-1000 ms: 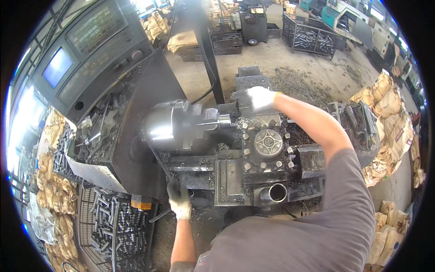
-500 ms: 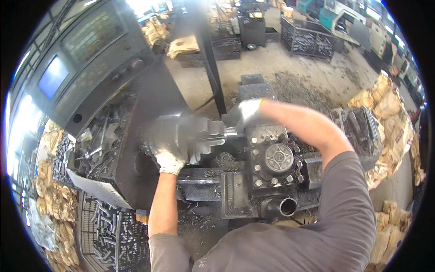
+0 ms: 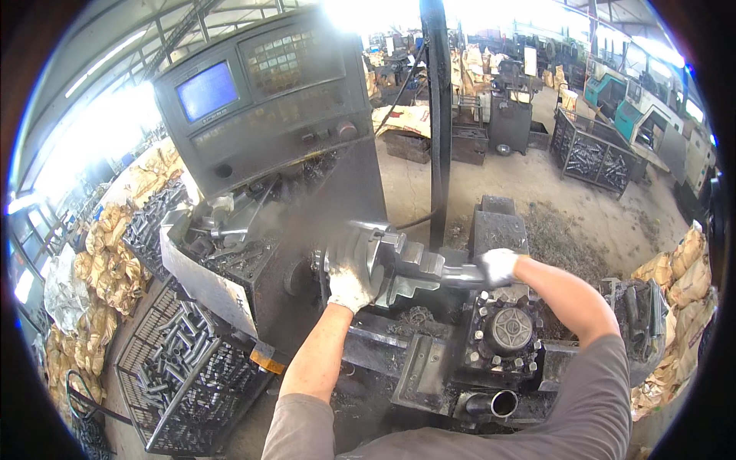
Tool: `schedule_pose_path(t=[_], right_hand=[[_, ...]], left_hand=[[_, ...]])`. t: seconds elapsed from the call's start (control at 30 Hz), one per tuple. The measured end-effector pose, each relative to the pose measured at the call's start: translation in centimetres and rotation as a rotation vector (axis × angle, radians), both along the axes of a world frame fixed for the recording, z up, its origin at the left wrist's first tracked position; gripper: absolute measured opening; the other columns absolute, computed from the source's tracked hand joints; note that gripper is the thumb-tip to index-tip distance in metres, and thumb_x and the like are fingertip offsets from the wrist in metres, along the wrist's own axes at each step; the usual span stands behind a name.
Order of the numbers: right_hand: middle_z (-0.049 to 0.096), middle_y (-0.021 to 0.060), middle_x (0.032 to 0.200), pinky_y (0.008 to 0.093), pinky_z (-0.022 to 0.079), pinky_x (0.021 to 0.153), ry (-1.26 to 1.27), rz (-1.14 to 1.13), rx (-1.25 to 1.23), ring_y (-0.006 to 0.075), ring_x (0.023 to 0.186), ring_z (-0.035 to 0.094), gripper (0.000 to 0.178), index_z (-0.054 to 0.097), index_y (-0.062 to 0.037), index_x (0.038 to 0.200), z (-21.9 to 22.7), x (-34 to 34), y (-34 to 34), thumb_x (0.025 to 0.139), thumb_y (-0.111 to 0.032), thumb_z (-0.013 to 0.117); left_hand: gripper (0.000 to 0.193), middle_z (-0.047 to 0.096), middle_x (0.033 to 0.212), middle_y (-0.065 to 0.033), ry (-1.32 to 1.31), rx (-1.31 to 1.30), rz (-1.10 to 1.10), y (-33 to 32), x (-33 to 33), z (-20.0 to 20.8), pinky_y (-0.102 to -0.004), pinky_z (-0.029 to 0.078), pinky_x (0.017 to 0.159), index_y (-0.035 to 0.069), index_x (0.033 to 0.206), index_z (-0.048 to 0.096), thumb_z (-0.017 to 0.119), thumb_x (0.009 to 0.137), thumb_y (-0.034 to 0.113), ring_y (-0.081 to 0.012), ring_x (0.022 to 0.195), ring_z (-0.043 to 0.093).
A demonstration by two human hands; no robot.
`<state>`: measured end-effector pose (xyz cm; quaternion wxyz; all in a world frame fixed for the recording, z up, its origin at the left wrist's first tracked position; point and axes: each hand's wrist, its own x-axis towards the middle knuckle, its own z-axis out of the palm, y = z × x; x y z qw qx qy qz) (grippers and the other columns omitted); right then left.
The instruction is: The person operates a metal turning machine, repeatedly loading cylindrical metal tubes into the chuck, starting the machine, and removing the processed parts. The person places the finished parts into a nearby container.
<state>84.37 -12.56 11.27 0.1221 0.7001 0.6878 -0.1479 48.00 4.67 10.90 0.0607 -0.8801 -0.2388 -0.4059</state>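
The lathe chuck (image 3: 387, 261), with its stepped metal jaws, sits in the middle of the machine. Curled over the near left part of its rim is my left hand (image 3: 353, 277), in a white glove with dirty, greyed fingers. A shiny metal tube (image 3: 462, 276) sticks out of the jaws to the right. At its free end, my right hand (image 3: 499, 267), also gloved, is closed round it; the fingertips are partly hidden. Just nearer to me stands the tool post (image 3: 512, 330), a dark block with a round cap and several bolts.
A control panel (image 3: 261, 92) with a lit screen rises at the far left. A wire basket (image 3: 165, 383) of cut tubes stands at lower left. Metal chips (image 3: 563, 241) cover the floor behind the machine. A dark post (image 3: 439, 130) stands beyond the chuck. Brown sacks (image 3: 675, 330) lie at right.
My view has tilted up and swung left, so the machine sits further right and more of the panel shows. Both hands remain at the chuck and the tube.
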Motion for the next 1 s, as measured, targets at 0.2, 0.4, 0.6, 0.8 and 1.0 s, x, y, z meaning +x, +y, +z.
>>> schedule_pose_path(t=[0.2,0.4,0.6,0.8,1.0], right_hand=[[0.079,0.0256,0.106,0.0430,0.066,0.079,0.329,-0.737,0.834,0.0379,0.087,0.081,0.075,0.065,0.0031,0.132,7.5,-2.4,-10.8,0.082,-0.047,0.088],[0.079,0.0193,0.090,0.0444,0.066,0.074,0.076,-0.607,1.123,0.0339,0.078,0.080,0.068,0.068,-0.0021,0.125,16.1,-17.4,-14.3,0.073,-0.039,0.091],[0.080,0.0140,0.100,0.0392,0.062,0.078,1.068,-0.657,0.375,0.0227,0.092,0.078,0.062,0.070,0.0004,0.125,5.6,-31.4,-16.7,0.086,-0.045,0.087],[0.077,0.0075,0.098,0.0405,0.062,0.075,1.951,-1.200,0.142,0.0194,0.086,0.075,0.058,0.071,-0.0028,0.127,-7.6,-34.1,-23.1,0.089,-0.044,0.087],[0.077,0.0130,0.087,0.0418,0.060,0.071,0.919,-1.050,0.249,0.0263,0.074,0.071,0.047,0.078,-0.0030,0.111,-12.7,-34.1,-26.2,0.083,-0.041,0.084]], left_hand=[[0.076,0.054,0.147,-0.0286,0.049,0.015,0.019,0.4,-0.5,0.0,-0.0649,0.026,0.127,-0.002,0.144,0.055,0.075,0.076,0.027,-0.0520,0.144,0.044],[0.087,0.051,0.156,-0.0294,0.064,-0.385,-0.222,-4.9,-1.9,4.6,-0.0589,0.028,0.128,-0.002,0.158,0.045,0.078,0.086,0.033,-0.0462,0.148,0.045],[0.064,0.067,0.137,-0.0127,-0.587,-1.855,-0.705,-21.6,-8.0,0.2,-0.0381,0.053,0.108,-0.002,0.150,0.052,0.077,0.096,0.021,-0.0259,0.120,0.068],[0.042,0.069,0.129,-0.0113,-0.534,-2.458,-0.364,-22.2,-7.3,-9.6,-0.0458,0.050,0.113,0.002,0.140,0.063,0.074,0.103,0.019,-0.0284,0.123,0.065],[0.038,0.074,0.122,-0.0120,-0.462,-2.398,-0.603,-23.6,-7.6,-9.6,-0.0432,0.059,0.099,0.004,0.130,0.071,0.064,0.104,0.032,-0.0278,0.113,0.071]])
